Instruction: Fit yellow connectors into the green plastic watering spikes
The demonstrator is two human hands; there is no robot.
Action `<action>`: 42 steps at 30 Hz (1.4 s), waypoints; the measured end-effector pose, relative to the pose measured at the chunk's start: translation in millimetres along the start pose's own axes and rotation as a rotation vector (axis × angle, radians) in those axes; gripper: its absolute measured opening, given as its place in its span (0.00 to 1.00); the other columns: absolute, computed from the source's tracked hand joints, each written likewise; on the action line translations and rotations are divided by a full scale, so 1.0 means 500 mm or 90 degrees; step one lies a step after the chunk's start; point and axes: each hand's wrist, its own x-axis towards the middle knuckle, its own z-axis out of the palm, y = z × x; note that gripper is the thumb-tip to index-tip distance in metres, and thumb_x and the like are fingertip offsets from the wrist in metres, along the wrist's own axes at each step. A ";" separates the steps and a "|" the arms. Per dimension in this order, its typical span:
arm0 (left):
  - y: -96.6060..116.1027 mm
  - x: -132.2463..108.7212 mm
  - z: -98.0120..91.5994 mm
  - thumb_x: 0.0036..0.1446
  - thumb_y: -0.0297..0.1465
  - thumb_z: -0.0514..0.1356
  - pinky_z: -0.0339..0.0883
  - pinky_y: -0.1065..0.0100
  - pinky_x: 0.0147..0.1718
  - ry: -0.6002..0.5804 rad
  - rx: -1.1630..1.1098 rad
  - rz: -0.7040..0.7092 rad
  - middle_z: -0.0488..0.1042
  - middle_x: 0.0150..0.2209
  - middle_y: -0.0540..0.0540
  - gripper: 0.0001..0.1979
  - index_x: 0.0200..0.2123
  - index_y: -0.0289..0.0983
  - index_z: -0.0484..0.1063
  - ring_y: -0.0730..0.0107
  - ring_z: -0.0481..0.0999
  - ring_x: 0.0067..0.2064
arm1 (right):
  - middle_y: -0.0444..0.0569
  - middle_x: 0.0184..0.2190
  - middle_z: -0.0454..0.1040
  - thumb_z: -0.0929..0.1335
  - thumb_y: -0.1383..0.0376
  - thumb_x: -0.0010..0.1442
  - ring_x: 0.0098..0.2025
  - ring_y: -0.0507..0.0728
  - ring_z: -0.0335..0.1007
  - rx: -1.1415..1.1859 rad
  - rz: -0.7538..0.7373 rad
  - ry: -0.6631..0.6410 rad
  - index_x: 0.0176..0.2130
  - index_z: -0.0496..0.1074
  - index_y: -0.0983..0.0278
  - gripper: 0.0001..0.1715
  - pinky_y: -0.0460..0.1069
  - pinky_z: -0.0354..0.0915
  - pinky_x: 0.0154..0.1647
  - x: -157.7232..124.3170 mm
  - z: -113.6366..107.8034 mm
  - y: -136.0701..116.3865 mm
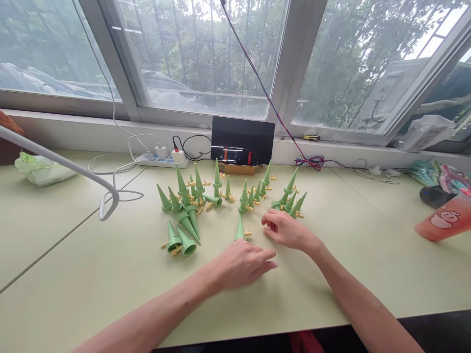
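Note:
My left hand (247,264) is over the front middle of the table, palm down, fingers stretched to the right and holding nothing that shows. Just behind it a green plastic watering spike (240,228) with a yellow valve (248,233) stands point up, its base hidden by the hand. My right hand (287,229) is close to the tabletop, fingers curled with a gap between the tips and thumb; nothing shows in it. Behind that hand stands a small group of spikes (290,185). More upright spikes (243,198) form a row, and several others (188,221) stand or lie at the left.
A tablet (243,135) with a phone (235,156) before it leans at the back. A power strip (158,160) and cables lie by the window. A white lamp arm (73,164) crosses the left. A red cup (443,218) is at the right.

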 end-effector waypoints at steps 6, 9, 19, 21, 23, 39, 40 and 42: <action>-0.003 -0.001 0.001 0.70 0.33 0.49 0.46 0.67 0.21 0.093 -0.008 -0.002 0.66 0.20 0.53 0.15 0.32 0.37 0.69 0.74 0.61 0.20 | 0.46 0.33 0.67 0.66 0.73 0.61 0.31 0.53 0.67 0.059 -0.014 0.064 0.36 0.68 0.63 0.05 0.49 0.66 0.35 0.008 0.011 0.006; -0.008 0.002 0.001 0.69 0.30 0.50 0.51 0.69 0.22 0.222 -0.054 -0.087 0.69 0.22 0.53 0.12 0.35 0.37 0.71 0.75 0.62 0.21 | 0.46 0.36 0.68 0.68 0.72 0.62 0.32 0.53 0.70 0.125 -0.052 0.147 0.42 0.68 0.62 0.08 0.50 0.69 0.38 0.011 0.017 -0.001; -0.044 0.021 -0.043 0.65 0.36 0.56 0.51 0.73 0.20 0.368 -0.315 -0.432 0.68 0.25 0.53 0.11 0.31 0.38 0.70 0.79 0.56 0.19 | 0.47 0.36 0.70 0.70 0.61 0.65 0.35 0.55 0.72 0.226 -0.127 0.296 0.44 0.70 0.60 0.08 0.52 0.71 0.41 0.011 0.036 -0.041; -0.046 0.021 -0.044 0.64 0.39 0.56 0.51 0.73 0.19 0.334 -0.361 -0.450 0.68 0.25 0.53 0.13 0.31 0.37 0.70 0.79 0.57 0.19 | 0.48 0.37 0.70 0.69 0.60 0.65 0.35 0.55 0.72 0.241 -0.126 0.297 0.44 0.70 0.60 0.08 0.53 0.72 0.42 0.011 0.038 -0.043; -0.046 0.020 -0.042 0.64 0.41 0.56 0.50 0.73 0.19 0.305 -0.398 -0.452 0.69 0.27 0.52 0.15 0.31 0.37 0.71 0.79 0.57 0.19 | 0.49 0.37 0.70 0.69 0.59 0.65 0.35 0.55 0.72 0.255 -0.125 0.301 0.43 0.70 0.60 0.09 0.53 0.73 0.42 0.011 0.039 -0.044; -0.042 0.025 -0.042 0.62 0.44 0.57 0.55 0.75 0.16 0.298 -0.543 -0.479 0.70 0.26 0.51 0.17 0.31 0.36 0.73 0.79 0.62 0.19 | 0.50 0.39 0.74 0.71 0.62 0.63 0.37 0.55 0.73 0.234 -0.143 0.292 0.46 0.70 0.60 0.12 0.53 0.73 0.42 0.009 0.040 -0.051; -0.042 0.025 -0.043 0.62 0.44 0.57 0.55 0.75 0.16 0.305 -0.543 -0.478 0.70 0.26 0.51 0.18 0.30 0.36 0.72 0.79 0.62 0.19 | 0.50 0.38 0.75 0.71 0.62 0.63 0.37 0.55 0.73 0.233 -0.144 0.286 0.46 0.70 0.60 0.11 0.53 0.73 0.41 0.009 0.041 -0.050; -0.042 0.025 -0.043 0.62 0.44 0.57 0.55 0.75 0.15 0.311 -0.545 -0.479 0.69 0.25 0.51 0.18 0.30 0.36 0.72 0.79 0.62 0.19 | 0.49 0.37 0.75 0.70 0.63 0.64 0.36 0.55 0.73 0.237 -0.146 0.279 0.46 0.70 0.61 0.10 0.52 0.73 0.40 0.009 0.044 -0.048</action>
